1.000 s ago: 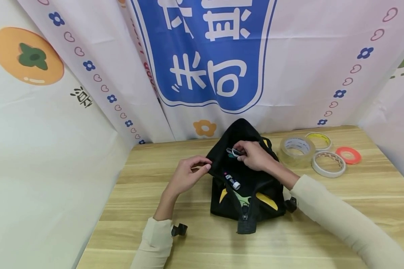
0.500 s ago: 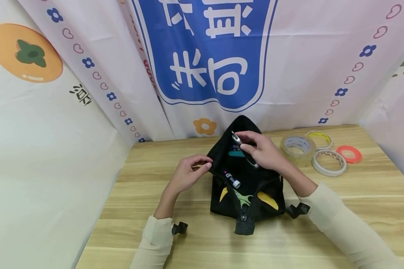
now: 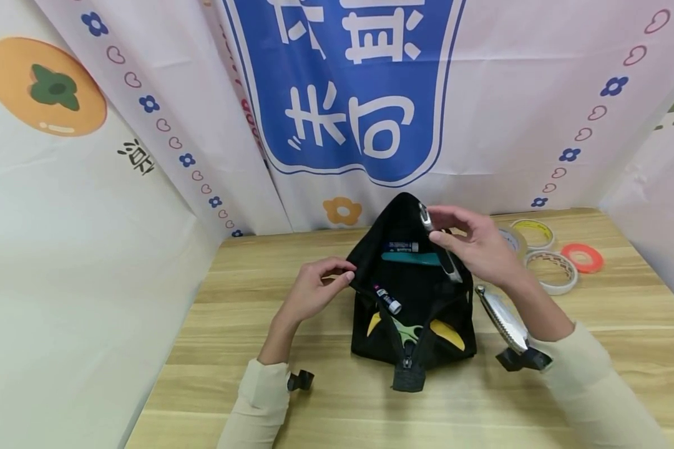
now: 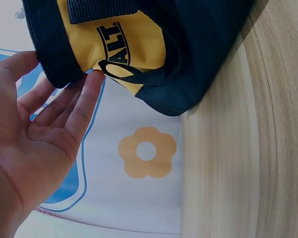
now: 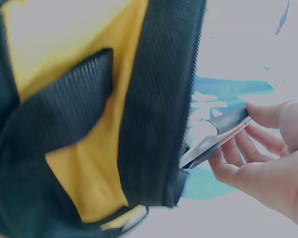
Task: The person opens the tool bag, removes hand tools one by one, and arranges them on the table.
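A black and yellow tool bag (image 3: pixel 412 312) lies open on the wooden table (image 3: pixel 326 399), its mouth spread toward the backdrop (image 3: pixel 342 93). The right hand (image 3: pixel 474 246) is just above the bag's far right edge, its fingers (image 5: pixel 260 141) clamped on a slim black and silver tool (image 3: pixel 439 246). The tool's long axis runs on a slant: its silver end points up and away toward the backdrop, its dark end down toward the bag's right rim. In the right wrist view the tool sits just beside the bag's zippered edge.

The left hand (image 3: pixel 314 290) is at the bag's left rim, its fingers (image 4: pixel 92 91) pinching the black edge there and holding the opening wide. Inside the bag lie a teal-handled tool (image 3: pixel 410 257), crosswise, and a small marker-like stick (image 3: pixel 387 301) that slants toward the bag's middle. To the right of the bag, partly behind the right hand, lie tape rolls (image 3: pixel 550 269), among them an orange one (image 3: pixel 581 257).
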`<state>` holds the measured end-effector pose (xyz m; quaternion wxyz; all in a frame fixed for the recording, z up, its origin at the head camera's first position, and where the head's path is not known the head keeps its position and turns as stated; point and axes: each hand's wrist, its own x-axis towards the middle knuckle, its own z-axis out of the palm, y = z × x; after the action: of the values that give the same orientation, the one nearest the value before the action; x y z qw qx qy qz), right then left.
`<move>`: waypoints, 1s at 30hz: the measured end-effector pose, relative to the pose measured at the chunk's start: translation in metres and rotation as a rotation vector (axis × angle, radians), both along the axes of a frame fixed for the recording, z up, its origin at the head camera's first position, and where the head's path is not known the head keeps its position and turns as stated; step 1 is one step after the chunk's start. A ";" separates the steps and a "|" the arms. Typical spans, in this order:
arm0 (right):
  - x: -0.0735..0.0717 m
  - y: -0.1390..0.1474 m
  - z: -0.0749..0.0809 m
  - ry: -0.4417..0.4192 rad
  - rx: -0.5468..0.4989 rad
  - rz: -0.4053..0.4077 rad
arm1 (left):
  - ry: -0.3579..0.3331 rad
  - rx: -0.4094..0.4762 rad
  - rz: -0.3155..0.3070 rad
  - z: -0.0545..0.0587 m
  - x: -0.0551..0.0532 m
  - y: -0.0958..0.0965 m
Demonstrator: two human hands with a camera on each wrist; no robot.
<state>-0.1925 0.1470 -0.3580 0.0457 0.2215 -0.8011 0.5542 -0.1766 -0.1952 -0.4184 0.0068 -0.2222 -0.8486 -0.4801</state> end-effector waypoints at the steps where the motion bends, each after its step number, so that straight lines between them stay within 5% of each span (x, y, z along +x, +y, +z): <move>1: 0.001 0.004 0.000 -0.004 0.006 -0.018 | 0.000 0.000 -0.001 0.000 0.000 0.000; 16: 0.002 0.057 -0.031 -0.037 0.189 -0.218 | -0.010 0.000 0.008 -0.002 -0.001 0.001; 30: 0.004 0.100 -0.075 0.001 0.367 -0.314 | -0.009 -0.001 0.006 -0.003 -0.001 0.002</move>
<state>-0.1885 0.2467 -0.4332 0.0907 0.0991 -0.9131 0.3851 -0.1778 -0.1932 -0.4212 0.0042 -0.2174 -0.8494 -0.4808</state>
